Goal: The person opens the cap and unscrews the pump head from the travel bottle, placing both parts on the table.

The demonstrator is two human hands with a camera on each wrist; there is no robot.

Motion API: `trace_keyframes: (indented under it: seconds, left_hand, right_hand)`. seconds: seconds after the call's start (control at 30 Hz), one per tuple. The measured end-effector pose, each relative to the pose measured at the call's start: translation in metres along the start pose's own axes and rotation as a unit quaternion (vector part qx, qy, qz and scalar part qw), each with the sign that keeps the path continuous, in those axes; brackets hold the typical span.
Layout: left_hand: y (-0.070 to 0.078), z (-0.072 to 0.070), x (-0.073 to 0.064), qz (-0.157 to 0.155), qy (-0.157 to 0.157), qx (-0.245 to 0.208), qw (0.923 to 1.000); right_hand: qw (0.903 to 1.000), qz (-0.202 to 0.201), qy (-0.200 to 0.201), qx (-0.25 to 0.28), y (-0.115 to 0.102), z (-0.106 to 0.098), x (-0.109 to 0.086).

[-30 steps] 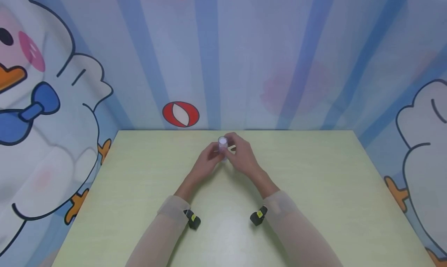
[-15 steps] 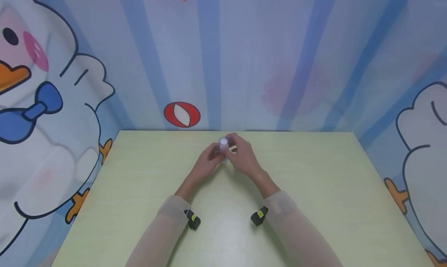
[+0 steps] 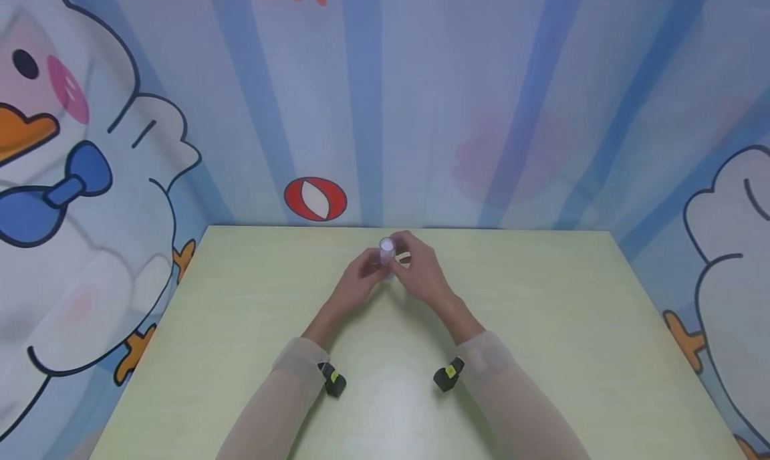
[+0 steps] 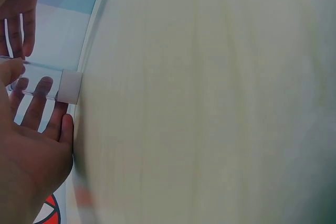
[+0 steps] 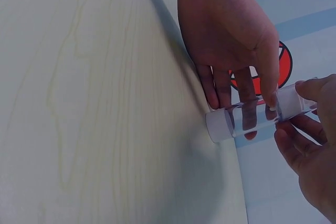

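Note:
Both hands hold a small clear cylindrical bottle [image 3: 388, 254] near the back edge of the table. It stands upright, with a white base [image 5: 218, 125], a see-through body and a white band near its top. My left hand [image 3: 356, 279] grips the body, its thumb on the near side and its fingers behind, as the right wrist view shows. My right hand [image 3: 421, 273] pinches the clear top end [image 5: 304, 104] between thumb and fingers. In the left wrist view, the white base [image 4: 69, 86] sticks out past the left fingers.
A pale yellow-green table [image 3: 541, 353] lies under both forearms. Behind it rises a blue striped backdrop [image 3: 421, 99] printed with white ducks and a red ball. A small black camera [image 3: 333, 380] is strapped at the left wrist, another camera [image 3: 447, 376] at the right.
The head view has shifted slightly, so the backdrop sits a little lower and further right. Both hands keep nearly the same hold on the bottle.

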State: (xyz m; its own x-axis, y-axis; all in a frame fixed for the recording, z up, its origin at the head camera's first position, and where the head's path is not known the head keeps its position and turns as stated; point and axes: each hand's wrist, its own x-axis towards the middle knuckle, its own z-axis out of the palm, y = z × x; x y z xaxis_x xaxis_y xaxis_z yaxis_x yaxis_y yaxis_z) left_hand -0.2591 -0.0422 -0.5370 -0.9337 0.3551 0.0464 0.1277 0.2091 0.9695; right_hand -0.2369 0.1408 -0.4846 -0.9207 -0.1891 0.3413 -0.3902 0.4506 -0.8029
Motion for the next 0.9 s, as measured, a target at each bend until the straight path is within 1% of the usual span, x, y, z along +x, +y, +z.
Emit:
trace_keyframes:
  seconds: [0.17, 0.33, 0.53, 0.9]
  left_hand:
    - [-0.0001, 0.0007, 0.0005, 0.004, -0.003, -0.006, 1.0]
    - [-0.0014, 0.0003, 0.0006, 0.012, 0.0, 0.012, 0.9999]
    - [-0.0039, 0.0014, 0.0, 0.005, 0.01, 0.032, 0.9994]
    - [-0.0029, 0.0024, 0.0001, 0.01, 0.024, 0.044, 0.9987]
  right_hand:
    - [1.0, 0.0, 0.002, 0.001, 0.0024, -0.0004, 0.0003]
    - [1.0, -0.003, 0.006, 0.006, 0.0022, -0.0001, 0.0005]
    - [0.9999, -0.001, 0.011, 0.008, 0.0012, 0.0001, -0.0006]
    - [0.9999, -0.003, 0.012, 0.008, 0.0023, -0.0005, 0.0]
